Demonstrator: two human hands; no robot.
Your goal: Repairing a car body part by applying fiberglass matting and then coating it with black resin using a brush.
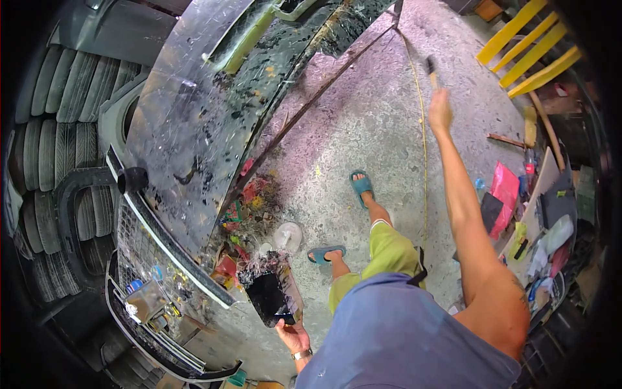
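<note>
In my left hand (291,335) is a paint-crusted container (271,295) with a black inside, gripped by its near edge at the lower middle. My right hand (440,109), at the end of my outstretched arm at the upper right, is closed round the handle of a dark-tipped brush (433,72). A large dark panel (175,129), blotched with black and pale marks, lies at the upper left, with a pale green-edged fitting (233,52) on it.
Stacked tyres (65,149) line the left. A mesh grille (139,240) holds odds and ends. Coloured debris (249,201) lies under the panel. At the right are yellow slats (518,35), bags and boards (502,194). A thin yellow line (422,155) crosses the concrete floor.
</note>
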